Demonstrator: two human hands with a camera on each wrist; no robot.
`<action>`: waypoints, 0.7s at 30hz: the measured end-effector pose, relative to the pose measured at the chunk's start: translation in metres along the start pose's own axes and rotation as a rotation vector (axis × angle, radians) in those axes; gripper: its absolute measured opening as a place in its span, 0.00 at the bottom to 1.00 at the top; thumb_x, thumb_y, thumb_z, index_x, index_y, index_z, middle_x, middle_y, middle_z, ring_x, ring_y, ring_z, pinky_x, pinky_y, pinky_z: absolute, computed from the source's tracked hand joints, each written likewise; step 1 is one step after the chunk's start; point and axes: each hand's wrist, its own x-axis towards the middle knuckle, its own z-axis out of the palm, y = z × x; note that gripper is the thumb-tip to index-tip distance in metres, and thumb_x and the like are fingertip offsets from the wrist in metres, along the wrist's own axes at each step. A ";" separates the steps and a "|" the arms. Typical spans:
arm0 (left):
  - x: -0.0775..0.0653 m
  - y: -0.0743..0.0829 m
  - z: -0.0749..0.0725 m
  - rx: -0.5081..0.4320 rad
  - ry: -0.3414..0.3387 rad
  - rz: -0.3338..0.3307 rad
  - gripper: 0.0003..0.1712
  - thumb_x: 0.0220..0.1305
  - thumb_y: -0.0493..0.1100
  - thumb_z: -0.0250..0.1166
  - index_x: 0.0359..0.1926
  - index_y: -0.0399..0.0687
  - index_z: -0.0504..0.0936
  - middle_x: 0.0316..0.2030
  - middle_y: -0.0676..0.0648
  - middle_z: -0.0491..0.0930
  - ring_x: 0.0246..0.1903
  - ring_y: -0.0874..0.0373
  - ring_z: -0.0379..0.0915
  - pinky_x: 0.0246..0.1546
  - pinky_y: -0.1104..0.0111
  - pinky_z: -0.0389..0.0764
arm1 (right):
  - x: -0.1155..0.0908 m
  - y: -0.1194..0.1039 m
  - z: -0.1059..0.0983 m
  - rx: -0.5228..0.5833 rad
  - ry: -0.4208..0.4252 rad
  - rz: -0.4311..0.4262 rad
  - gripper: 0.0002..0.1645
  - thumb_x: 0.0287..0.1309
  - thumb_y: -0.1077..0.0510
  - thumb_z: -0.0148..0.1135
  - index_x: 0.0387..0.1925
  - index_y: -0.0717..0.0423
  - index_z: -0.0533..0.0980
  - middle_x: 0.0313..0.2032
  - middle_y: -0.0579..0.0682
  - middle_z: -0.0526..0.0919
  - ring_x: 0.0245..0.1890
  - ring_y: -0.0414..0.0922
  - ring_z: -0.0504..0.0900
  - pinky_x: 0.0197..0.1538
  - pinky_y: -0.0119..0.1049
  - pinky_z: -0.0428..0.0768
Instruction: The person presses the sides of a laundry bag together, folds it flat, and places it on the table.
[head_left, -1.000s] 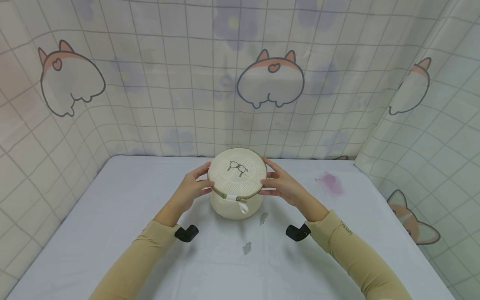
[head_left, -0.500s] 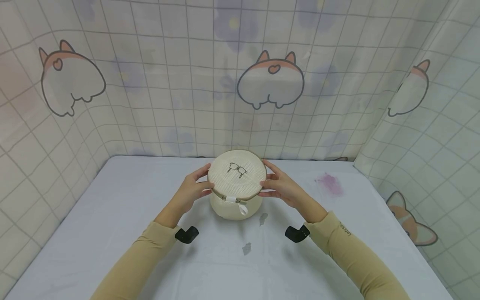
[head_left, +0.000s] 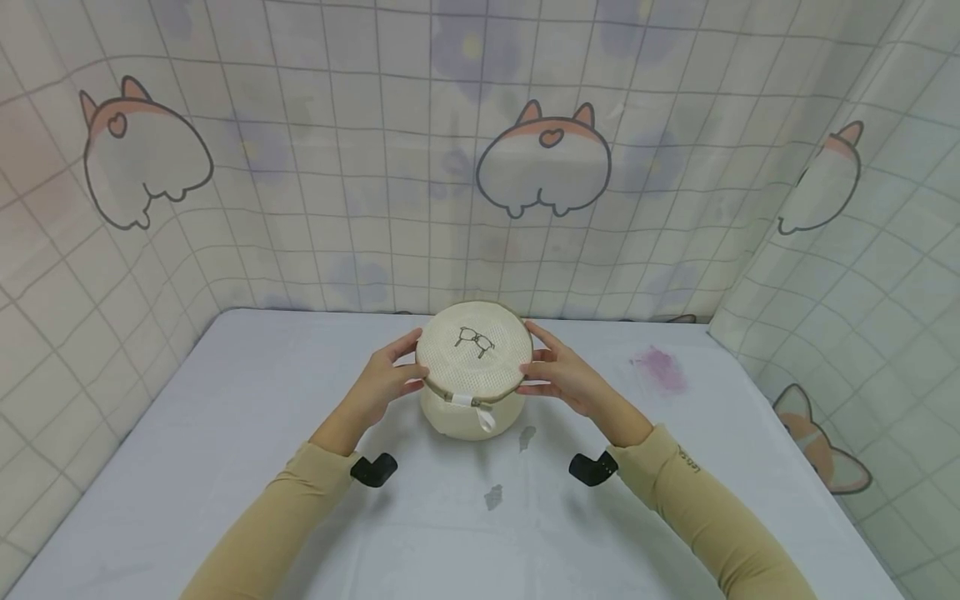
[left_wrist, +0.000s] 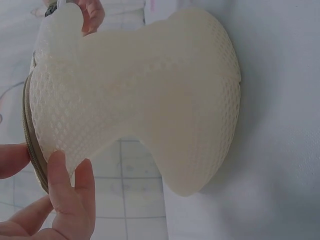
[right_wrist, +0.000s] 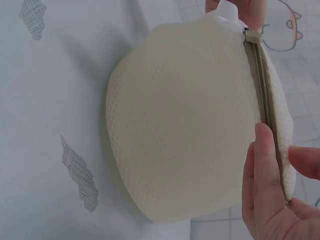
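A cream mesh laundry bag (head_left: 474, 350) stands upright at the back middle of the table. Its round top bears a line drawing that looks like a pair of glasses. A zipper (right_wrist: 265, 85) runs around the top's rim, and a white loop tab (head_left: 487, 418) hangs at the front. My left hand (head_left: 378, 379) pinches the rim on the left, thumb on top and fingers below. On the opposite side my right hand (head_left: 567, 375) pinches the rim likewise. In the left wrist view the bag's side (left_wrist: 145, 90) sags inward. Whatever the bag may contain is hidden.
The table (head_left: 225, 433) wears a white cloth with grey patches (head_left: 493, 497) and a pink stain (head_left: 663, 369). Behind and at both sides hangs a checked curtain (head_left: 360, 167) with cartoon animals. A black wrist device (head_left: 373, 470) sits at each cuff.
The bag's top and both hands have sunk very slightly. Both hands keep the same hold on the rim.
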 end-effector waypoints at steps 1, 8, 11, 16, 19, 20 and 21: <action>0.000 -0.001 0.000 0.001 0.001 -0.003 0.42 0.69 0.27 0.57 0.81 0.42 0.54 0.76 0.36 0.55 0.70 0.42 0.62 0.65 0.53 0.73 | 0.000 0.001 0.000 -0.001 0.000 0.000 0.51 0.69 0.73 0.55 0.83 0.45 0.44 0.57 0.63 0.67 0.43 0.48 0.81 0.51 0.44 0.85; 0.003 -0.005 -0.001 0.006 0.000 0.001 0.42 0.70 0.27 0.57 0.81 0.41 0.53 0.76 0.35 0.55 0.69 0.41 0.62 0.65 0.52 0.73 | 0.001 0.002 0.000 -0.015 0.008 0.009 0.51 0.70 0.72 0.56 0.83 0.44 0.45 0.57 0.64 0.67 0.44 0.48 0.81 0.51 0.44 0.85; 0.003 -0.006 -0.001 0.006 -0.002 0.001 0.42 0.69 0.27 0.57 0.81 0.41 0.53 0.76 0.35 0.55 0.70 0.41 0.61 0.65 0.52 0.72 | 0.000 0.001 0.001 -0.012 0.006 0.010 0.51 0.70 0.72 0.56 0.83 0.44 0.44 0.57 0.64 0.67 0.44 0.48 0.81 0.52 0.44 0.85; 0.004 -0.008 -0.001 0.008 0.003 -0.003 0.43 0.69 0.27 0.57 0.81 0.42 0.53 0.76 0.35 0.55 0.70 0.41 0.62 0.65 0.52 0.73 | 0.000 0.002 0.001 0.005 0.000 0.005 0.51 0.70 0.72 0.55 0.83 0.45 0.44 0.57 0.64 0.67 0.43 0.48 0.81 0.52 0.45 0.85; 0.005 -0.008 -0.001 0.015 0.010 -0.012 0.43 0.68 0.26 0.57 0.81 0.42 0.53 0.76 0.35 0.55 0.68 0.42 0.63 0.64 0.53 0.73 | 0.000 0.002 0.002 0.010 0.001 0.004 0.51 0.70 0.73 0.54 0.83 0.46 0.44 0.57 0.65 0.67 0.43 0.47 0.82 0.51 0.44 0.85; 0.005 -0.009 -0.001 0.016 0.012 -0.014 0.43 0.68 0.26 0.58 0.81 0.42 0.54 0.76 0.35 0.56 0.68 0.42 0.63 0.64 0.53 0.74 | 0.000 0.002 0.002 0.011 0.005 0.007 0.51 0.70 0.73 0.55 0.83 0.45 0.44 0.57 0.65 0.67 0.43 0.47 0.82 0.50 0.44 0.85; 0.005 -0.009 -0.001 0.018 0.013 -0.017 0.43 0.68 0.26 0.58 0.81 0.42 0.54 0.76 0.35 0.56 0.68 0.42 0.64 0.64 0.53 0.74 | 0.000 0.002 0.002 0.010 0.008 0.010 0.51 0.69 0.73 0.55 0.83 0.45 0.44 0.58 0.65 0.67 0.43 0.48 0.82 0.50 0.44 0.85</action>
